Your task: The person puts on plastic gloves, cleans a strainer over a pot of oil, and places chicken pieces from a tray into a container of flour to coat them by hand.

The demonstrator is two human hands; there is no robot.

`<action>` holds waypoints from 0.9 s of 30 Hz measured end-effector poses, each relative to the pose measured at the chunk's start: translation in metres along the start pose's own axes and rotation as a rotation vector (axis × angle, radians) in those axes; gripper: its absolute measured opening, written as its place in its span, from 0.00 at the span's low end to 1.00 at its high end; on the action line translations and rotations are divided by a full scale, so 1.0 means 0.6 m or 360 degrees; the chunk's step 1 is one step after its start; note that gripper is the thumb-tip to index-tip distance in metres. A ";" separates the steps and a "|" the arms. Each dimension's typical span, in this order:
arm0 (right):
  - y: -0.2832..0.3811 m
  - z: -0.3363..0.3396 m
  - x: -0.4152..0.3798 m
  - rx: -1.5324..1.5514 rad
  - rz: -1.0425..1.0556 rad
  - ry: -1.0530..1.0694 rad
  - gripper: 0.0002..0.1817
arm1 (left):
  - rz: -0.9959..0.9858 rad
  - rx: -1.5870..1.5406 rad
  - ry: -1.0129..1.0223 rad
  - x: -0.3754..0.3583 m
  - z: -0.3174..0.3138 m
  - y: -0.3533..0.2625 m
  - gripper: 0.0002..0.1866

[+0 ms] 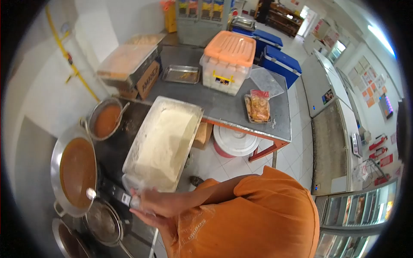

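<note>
Bright light comes from a ceiling tube, up and right of the flour tray; shadow darkens its near end. Fisheye curves edges; hands blur.

The shirt is loose and orange, with a short sleeve and small, pale lettering. The hands are bare.

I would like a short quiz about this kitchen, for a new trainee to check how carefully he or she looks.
1. True or false: the box with the orange lid stands on the floor.
2. Multiple choice: what is in the long tray?
a) brown liquid
b) pale powder
c) wrapped food
3. Fill in the blank: the large lidded boxes beyond the metal table are coloured ____.

Key: 1. False, it is on the table; 2. b; 3. blue
</note>
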State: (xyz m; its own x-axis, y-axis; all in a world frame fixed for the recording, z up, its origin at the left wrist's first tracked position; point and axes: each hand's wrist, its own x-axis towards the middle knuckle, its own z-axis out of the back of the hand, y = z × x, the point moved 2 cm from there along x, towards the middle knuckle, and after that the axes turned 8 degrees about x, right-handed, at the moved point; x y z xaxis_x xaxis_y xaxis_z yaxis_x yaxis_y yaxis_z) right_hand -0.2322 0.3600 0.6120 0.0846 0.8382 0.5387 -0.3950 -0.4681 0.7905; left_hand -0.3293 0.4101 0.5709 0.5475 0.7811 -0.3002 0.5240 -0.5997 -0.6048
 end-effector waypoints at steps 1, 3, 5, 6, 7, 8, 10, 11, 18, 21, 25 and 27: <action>0.010 0.010 0.000 -0.0472 0.0354 0.0215 0.14 | -0.0197 0.0235 0.0031 0.017 0.000 -0.005 0.33; -0.013 0.012 -0.013 -0.0365 0.0171 0.0296 0.13 | -0.0405 0.0461 0.0087 0.034 -0.015 -0.005 0.28; -0.025 0.041 -0.006 -0.0242 -0.0006 0.0375 0.12 | -0.0383 0.0925 -0.0219 0.035 -0.033 -0.008 0.23; -0.024 0.059 -0.006 -0.0192 0.0102 0.0303 0.12 | -0.0386 0.0843 -0.0333 0.043 -0.033 -0.006 0.21; -0.019 0.079 -0.004 -0.0137 0.0209 0.0235 0.12 | -0.0388 0.0845 -0.0314 0.049 -0.035 -0.007 0.21; -0.018 0.100 -0.002 -0.0150 0.0215 0.0227 0.12 | -0.0516 0.1044 -0.0324 0.054 -0.037 -0.012 0.21; -0.025 0.136 0.004 0.0365 -0.0210 0.0138 0.10 | -0.0573 0.1488 -0.0358 0.058 -0.034 -0.019 0.19; -0.026 0.141 0.011 0.0359 -0.0201 0.0135 0.10 | -0.0581 0.1488 -0.0351 0.060 -0.032 -0.017 0.19; -0.109 0.105 0.020 0.0656 -0.0786 0.0096 0.09 | -0.0867 0.1933 -0.0112 0.039 -0.083 0.006 0.18; -0.122 0.102 0.031 0.0823 -0.0913 0.0180 0.11 | -0.1018 0.2111 0.0175 0.021 -0.094 -0.007 0.18; -0.132 0.066 0.034 -0.0164 0.0078 -0.0223 0.20 | -0.1017 0.2345 0.0268 0.021 -0.075 -0.016 0.19; -0.123 0.060 0.033 0.0320 -0.0370 -0.0233 0.23 | -0.1002 0.2545 0.0236 0.024 -0.056 -0.021 0.20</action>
State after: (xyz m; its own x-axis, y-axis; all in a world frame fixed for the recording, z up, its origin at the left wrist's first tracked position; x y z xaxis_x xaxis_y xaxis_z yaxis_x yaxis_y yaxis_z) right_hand -0.1685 0.4010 0.5746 0.2877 0.8868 0.3618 -0.1628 -0.3270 0.9309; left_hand -0.3057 0.4230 0.5991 0.6281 0.7328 0.2617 -0.4021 0.5936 -0.6971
